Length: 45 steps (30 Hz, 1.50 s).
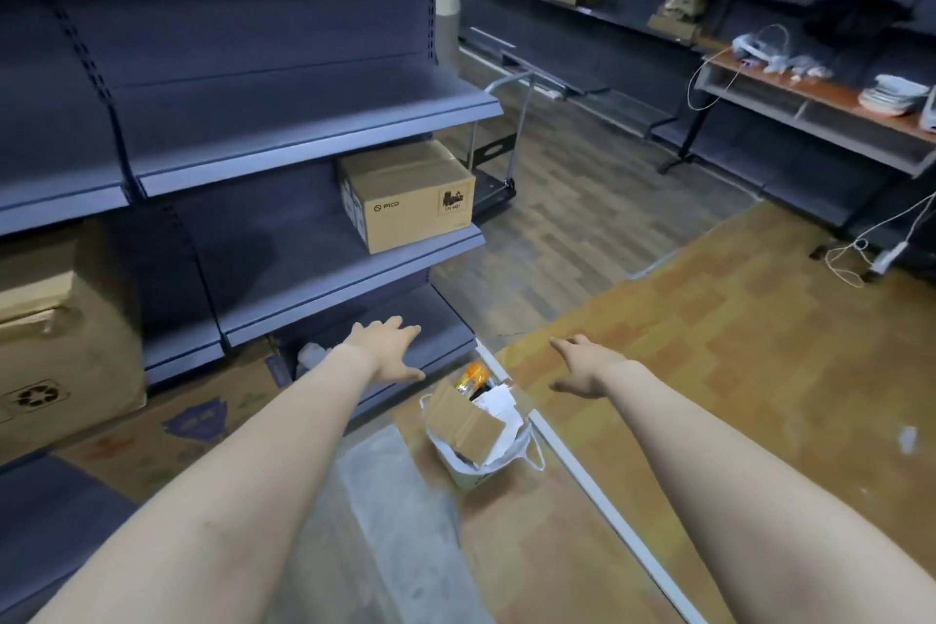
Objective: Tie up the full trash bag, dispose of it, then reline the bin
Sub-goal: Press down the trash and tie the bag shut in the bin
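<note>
Trash bag (478, 436), overfilled and untied in its bin on the floor, is flanked from above by left hand (387, 350) and right hand (587, 367), both with fingers spread, nothing held; neither is plainly nearer.

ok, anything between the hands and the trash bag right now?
Nothing visible. The left hand and right hand hover open above the trash bag on the floor, with only bare air between. Cardboard and paper stick out of the bag's mouth, which may hinder gathering the handles.
</note>
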Available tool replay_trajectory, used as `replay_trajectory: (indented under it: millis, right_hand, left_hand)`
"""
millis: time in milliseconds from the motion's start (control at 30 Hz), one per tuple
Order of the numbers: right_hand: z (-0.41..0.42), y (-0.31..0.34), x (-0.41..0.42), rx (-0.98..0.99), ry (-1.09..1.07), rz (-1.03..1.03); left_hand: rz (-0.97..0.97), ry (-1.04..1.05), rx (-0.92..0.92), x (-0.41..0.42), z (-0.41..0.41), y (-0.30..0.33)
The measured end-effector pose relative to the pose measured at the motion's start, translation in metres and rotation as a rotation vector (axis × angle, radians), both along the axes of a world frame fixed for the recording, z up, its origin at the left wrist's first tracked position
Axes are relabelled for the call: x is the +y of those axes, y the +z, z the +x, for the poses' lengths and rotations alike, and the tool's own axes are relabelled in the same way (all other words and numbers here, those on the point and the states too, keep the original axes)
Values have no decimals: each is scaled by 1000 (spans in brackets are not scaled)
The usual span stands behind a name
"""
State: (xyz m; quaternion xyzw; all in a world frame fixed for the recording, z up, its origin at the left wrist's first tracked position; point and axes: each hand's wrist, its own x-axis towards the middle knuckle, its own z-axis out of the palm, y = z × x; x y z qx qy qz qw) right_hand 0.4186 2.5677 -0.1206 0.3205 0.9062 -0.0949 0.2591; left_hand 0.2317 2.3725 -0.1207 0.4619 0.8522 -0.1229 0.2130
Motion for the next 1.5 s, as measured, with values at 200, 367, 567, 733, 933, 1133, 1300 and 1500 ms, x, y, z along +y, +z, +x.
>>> replay_trajectory:
  millis: [200,367,567,733,933,1133,1300,1500]
  right_hand:
    - [-33,-4,54,3,78,-45]
    - [-62,-4,120,-14,162,-14]
    - [-90,-20,175,-6,316,-79]
    - [-98,-61,198,-74,424,-113]
    - [-106,-124,198,-117,436,-161]
    - [-109,-209,191,-142,422,-173]
    - [-102,-305,180,-142,415,-198]
    - [-98,-419,183,-123,426,-152]
  left_hand:
    - [-81,118,12,30,-26,-11]
    - [-61,247,10,63,-30,-17]
    - [-61,394,-43,108,-17,-36]
    - [-84,390,-85,138,2,-72]
    - [-166,340,-168,154,15,-137]
    - [-136,327,-175,159,4,-214]
    - [-149,294,-157,158,-2,-297]
    - [-144,256,-125,162,-2,-414]
